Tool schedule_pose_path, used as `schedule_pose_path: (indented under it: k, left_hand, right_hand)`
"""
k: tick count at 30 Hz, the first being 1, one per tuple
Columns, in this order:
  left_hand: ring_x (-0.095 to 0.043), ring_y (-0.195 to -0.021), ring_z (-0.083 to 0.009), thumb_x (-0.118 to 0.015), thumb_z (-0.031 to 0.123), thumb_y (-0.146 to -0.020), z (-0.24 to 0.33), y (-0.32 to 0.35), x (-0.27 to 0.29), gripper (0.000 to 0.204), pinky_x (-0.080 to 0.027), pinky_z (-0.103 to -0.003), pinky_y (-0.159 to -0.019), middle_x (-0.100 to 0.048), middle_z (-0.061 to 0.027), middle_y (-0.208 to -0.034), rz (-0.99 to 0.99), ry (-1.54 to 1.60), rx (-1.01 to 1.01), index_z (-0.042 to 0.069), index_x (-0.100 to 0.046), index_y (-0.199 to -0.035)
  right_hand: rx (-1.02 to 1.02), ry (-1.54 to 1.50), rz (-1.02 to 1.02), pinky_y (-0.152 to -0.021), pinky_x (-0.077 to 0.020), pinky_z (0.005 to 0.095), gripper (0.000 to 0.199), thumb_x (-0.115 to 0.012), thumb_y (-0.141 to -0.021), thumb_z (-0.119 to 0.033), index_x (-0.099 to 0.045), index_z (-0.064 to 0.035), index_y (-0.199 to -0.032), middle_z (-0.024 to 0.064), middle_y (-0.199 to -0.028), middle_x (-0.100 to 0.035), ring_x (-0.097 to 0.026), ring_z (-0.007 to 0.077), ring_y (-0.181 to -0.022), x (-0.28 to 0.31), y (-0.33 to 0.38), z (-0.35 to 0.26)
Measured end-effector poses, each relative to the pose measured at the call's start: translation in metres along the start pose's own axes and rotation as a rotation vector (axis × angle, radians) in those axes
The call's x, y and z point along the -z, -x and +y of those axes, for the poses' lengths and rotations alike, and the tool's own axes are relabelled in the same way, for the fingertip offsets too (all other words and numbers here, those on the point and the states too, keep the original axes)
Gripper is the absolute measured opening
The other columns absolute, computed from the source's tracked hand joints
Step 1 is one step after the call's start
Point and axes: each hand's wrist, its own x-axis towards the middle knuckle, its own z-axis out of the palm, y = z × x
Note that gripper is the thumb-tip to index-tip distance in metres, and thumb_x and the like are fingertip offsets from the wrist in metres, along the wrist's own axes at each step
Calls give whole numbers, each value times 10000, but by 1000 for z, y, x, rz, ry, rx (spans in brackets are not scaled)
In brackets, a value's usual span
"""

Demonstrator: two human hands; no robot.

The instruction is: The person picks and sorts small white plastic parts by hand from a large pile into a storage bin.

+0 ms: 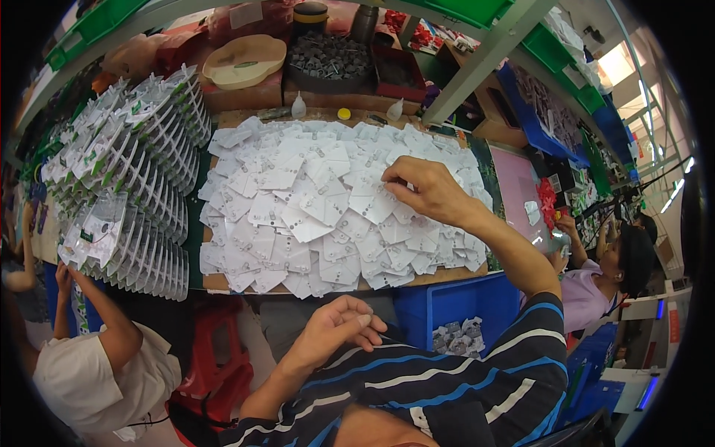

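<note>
A wide heap of flat white angular plastic pieces [313,186] with small clear fittings covers the work board [216,281]. Over the heap's right part hovers my right hand [428,188], its thumb and forefinger curled toward each other in a pinch; whatever lies between the tips is too small to make out. My left hand [339,328] is near my body, off the board's front edge. Its fingers are loosely curled with the thumb over them, and the palm is hidden, so I cannot make out what it holds, if anything.
Tall stacks of clear packs [134,156] stand left. Behind the heap are a cream tray [244,62], a bin of dark small parts [328,61], and a yellow cap [344,114]. A blue bin [412,305] sits below the front edge. People [596,287] sit on both sides.
</note>
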Motion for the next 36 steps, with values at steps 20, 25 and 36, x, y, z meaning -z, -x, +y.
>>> schedule_pose_path:
  k: [20,25,36]
  left_hand:
    - [-663,-973,-260,-483,177,-1012,36,-22,-15,198,-542,-330,-835,-638,-212,-1104,180,148,-375,12,-472,-1121]
    - [-624,-1068,-278,-468,212,-1018,35,-35,-19,266,-499,-373,-914,-607,-209,-1193,212,302,-410,-19,-475,-1148]
    - [-609,-1052,-217,-464,243,-1016,13,-43,-13,287,-469,-371,-934,-611,-114,-1096,238,268,-454,6,-492,-1176]
  right_hand:
    - [10,-34,128,-586,-497,328,149,-691,-829,-64,-651,-16,-964,107,-829,-636,-629,241,-674,8,7,-53]
    - [216,-45,252,-590,-503,320,236,-773,-730,-85,-659,-48,-934,96,-885,-625,-633,255,-767,-31,33,-93]
    - [172,-38,225,-703,-428,382,209,-759,-711,-86,-638,-42,-875,82,-911,-570,-544,273,-820,-54,46,-92]
